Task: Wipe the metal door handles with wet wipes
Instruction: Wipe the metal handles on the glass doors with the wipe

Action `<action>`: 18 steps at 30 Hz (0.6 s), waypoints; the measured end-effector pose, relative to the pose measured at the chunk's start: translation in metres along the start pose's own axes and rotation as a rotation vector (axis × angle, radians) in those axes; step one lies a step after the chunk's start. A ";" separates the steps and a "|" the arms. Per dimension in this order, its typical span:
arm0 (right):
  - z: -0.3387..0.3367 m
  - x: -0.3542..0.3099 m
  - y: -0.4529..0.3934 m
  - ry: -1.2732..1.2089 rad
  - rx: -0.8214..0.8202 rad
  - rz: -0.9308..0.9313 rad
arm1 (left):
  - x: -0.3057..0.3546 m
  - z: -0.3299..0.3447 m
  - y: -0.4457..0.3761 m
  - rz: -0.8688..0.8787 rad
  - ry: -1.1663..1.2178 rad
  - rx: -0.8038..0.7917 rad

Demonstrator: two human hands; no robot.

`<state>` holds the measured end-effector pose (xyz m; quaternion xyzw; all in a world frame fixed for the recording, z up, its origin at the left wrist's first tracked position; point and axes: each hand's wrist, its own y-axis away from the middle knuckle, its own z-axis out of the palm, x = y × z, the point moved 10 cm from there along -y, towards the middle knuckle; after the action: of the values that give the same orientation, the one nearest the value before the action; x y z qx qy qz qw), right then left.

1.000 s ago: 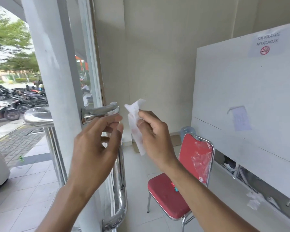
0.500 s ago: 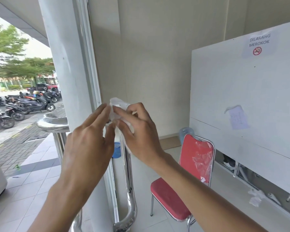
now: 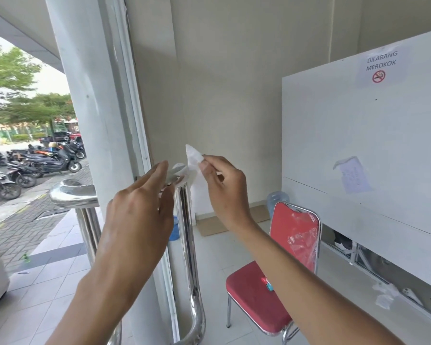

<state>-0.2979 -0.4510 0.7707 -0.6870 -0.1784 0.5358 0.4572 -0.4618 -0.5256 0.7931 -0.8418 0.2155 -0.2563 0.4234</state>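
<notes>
Up high, right hand [image 3: 224, 192] pinches wet wipe [image 3: 193, 155]; left hand [image 3: 139, 210] spread open beside metal handle [image 3: 187, 235].

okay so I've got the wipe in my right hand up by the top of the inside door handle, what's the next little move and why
Probably bring the wipe down onto the top bend of the handle and wrap it around the bar. Your right hand pinches the wipe just above that bend, while your left hand reaches toward the same spot with straight fingers, so it looks free to help spread the wipe.
</notes>
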 end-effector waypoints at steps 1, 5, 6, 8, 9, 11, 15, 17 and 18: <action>0.001 -0.004 0.001 -0.037 -0.003 0.003 | -0.001 0.000 -0.001 0.006 0.000 0.003; 0.027 -0.028 0.009 0.013 -0.154 -0.159 | -0.001 0.004 -0.004 0.018 0.039 0.020; 0.031 -0.029 0.010 0.044 -0.173 -0.187 | 0.001 0.004 -0.004 0.032 0.037 0.029; 0.034 -0.021 0.007 0.036 -0.192 -0.163 | 0.007 0.003 -0.005 0.068 0.047 0.052; 0.035 -0.014 0.003 0.019 -0.210 -0.131 | 0.011 0.002 -0.006 0.086 0.056 0.069; 0.038 0.003 -0.006 0.005 -0.263 -0.065 | 0.018 0.002 -0.009 0.115 0.041 0.111; 0.036 0.013 -0.023 -0.029 -0.310 -0.039 | 0.028 0.003 -0.019 0.132 -0.010 0.141; 0.036 0.016 -0.027 -0.101 -0.356 -0.010 | 0.026 0.012 -0.027 0.100 -0.047 0.097; 0.040 0.016 -0.027 -0.114 -0.402 -0.013 | 0.023 0.017 -0.030 0.080 -0.080 0.076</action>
<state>-0.3212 -0.4079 0.7837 -0.7319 -0.3116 0.5245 0.3036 -0.4291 -0.5120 0.8150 -0.8254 0.2224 -0.2134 0.4731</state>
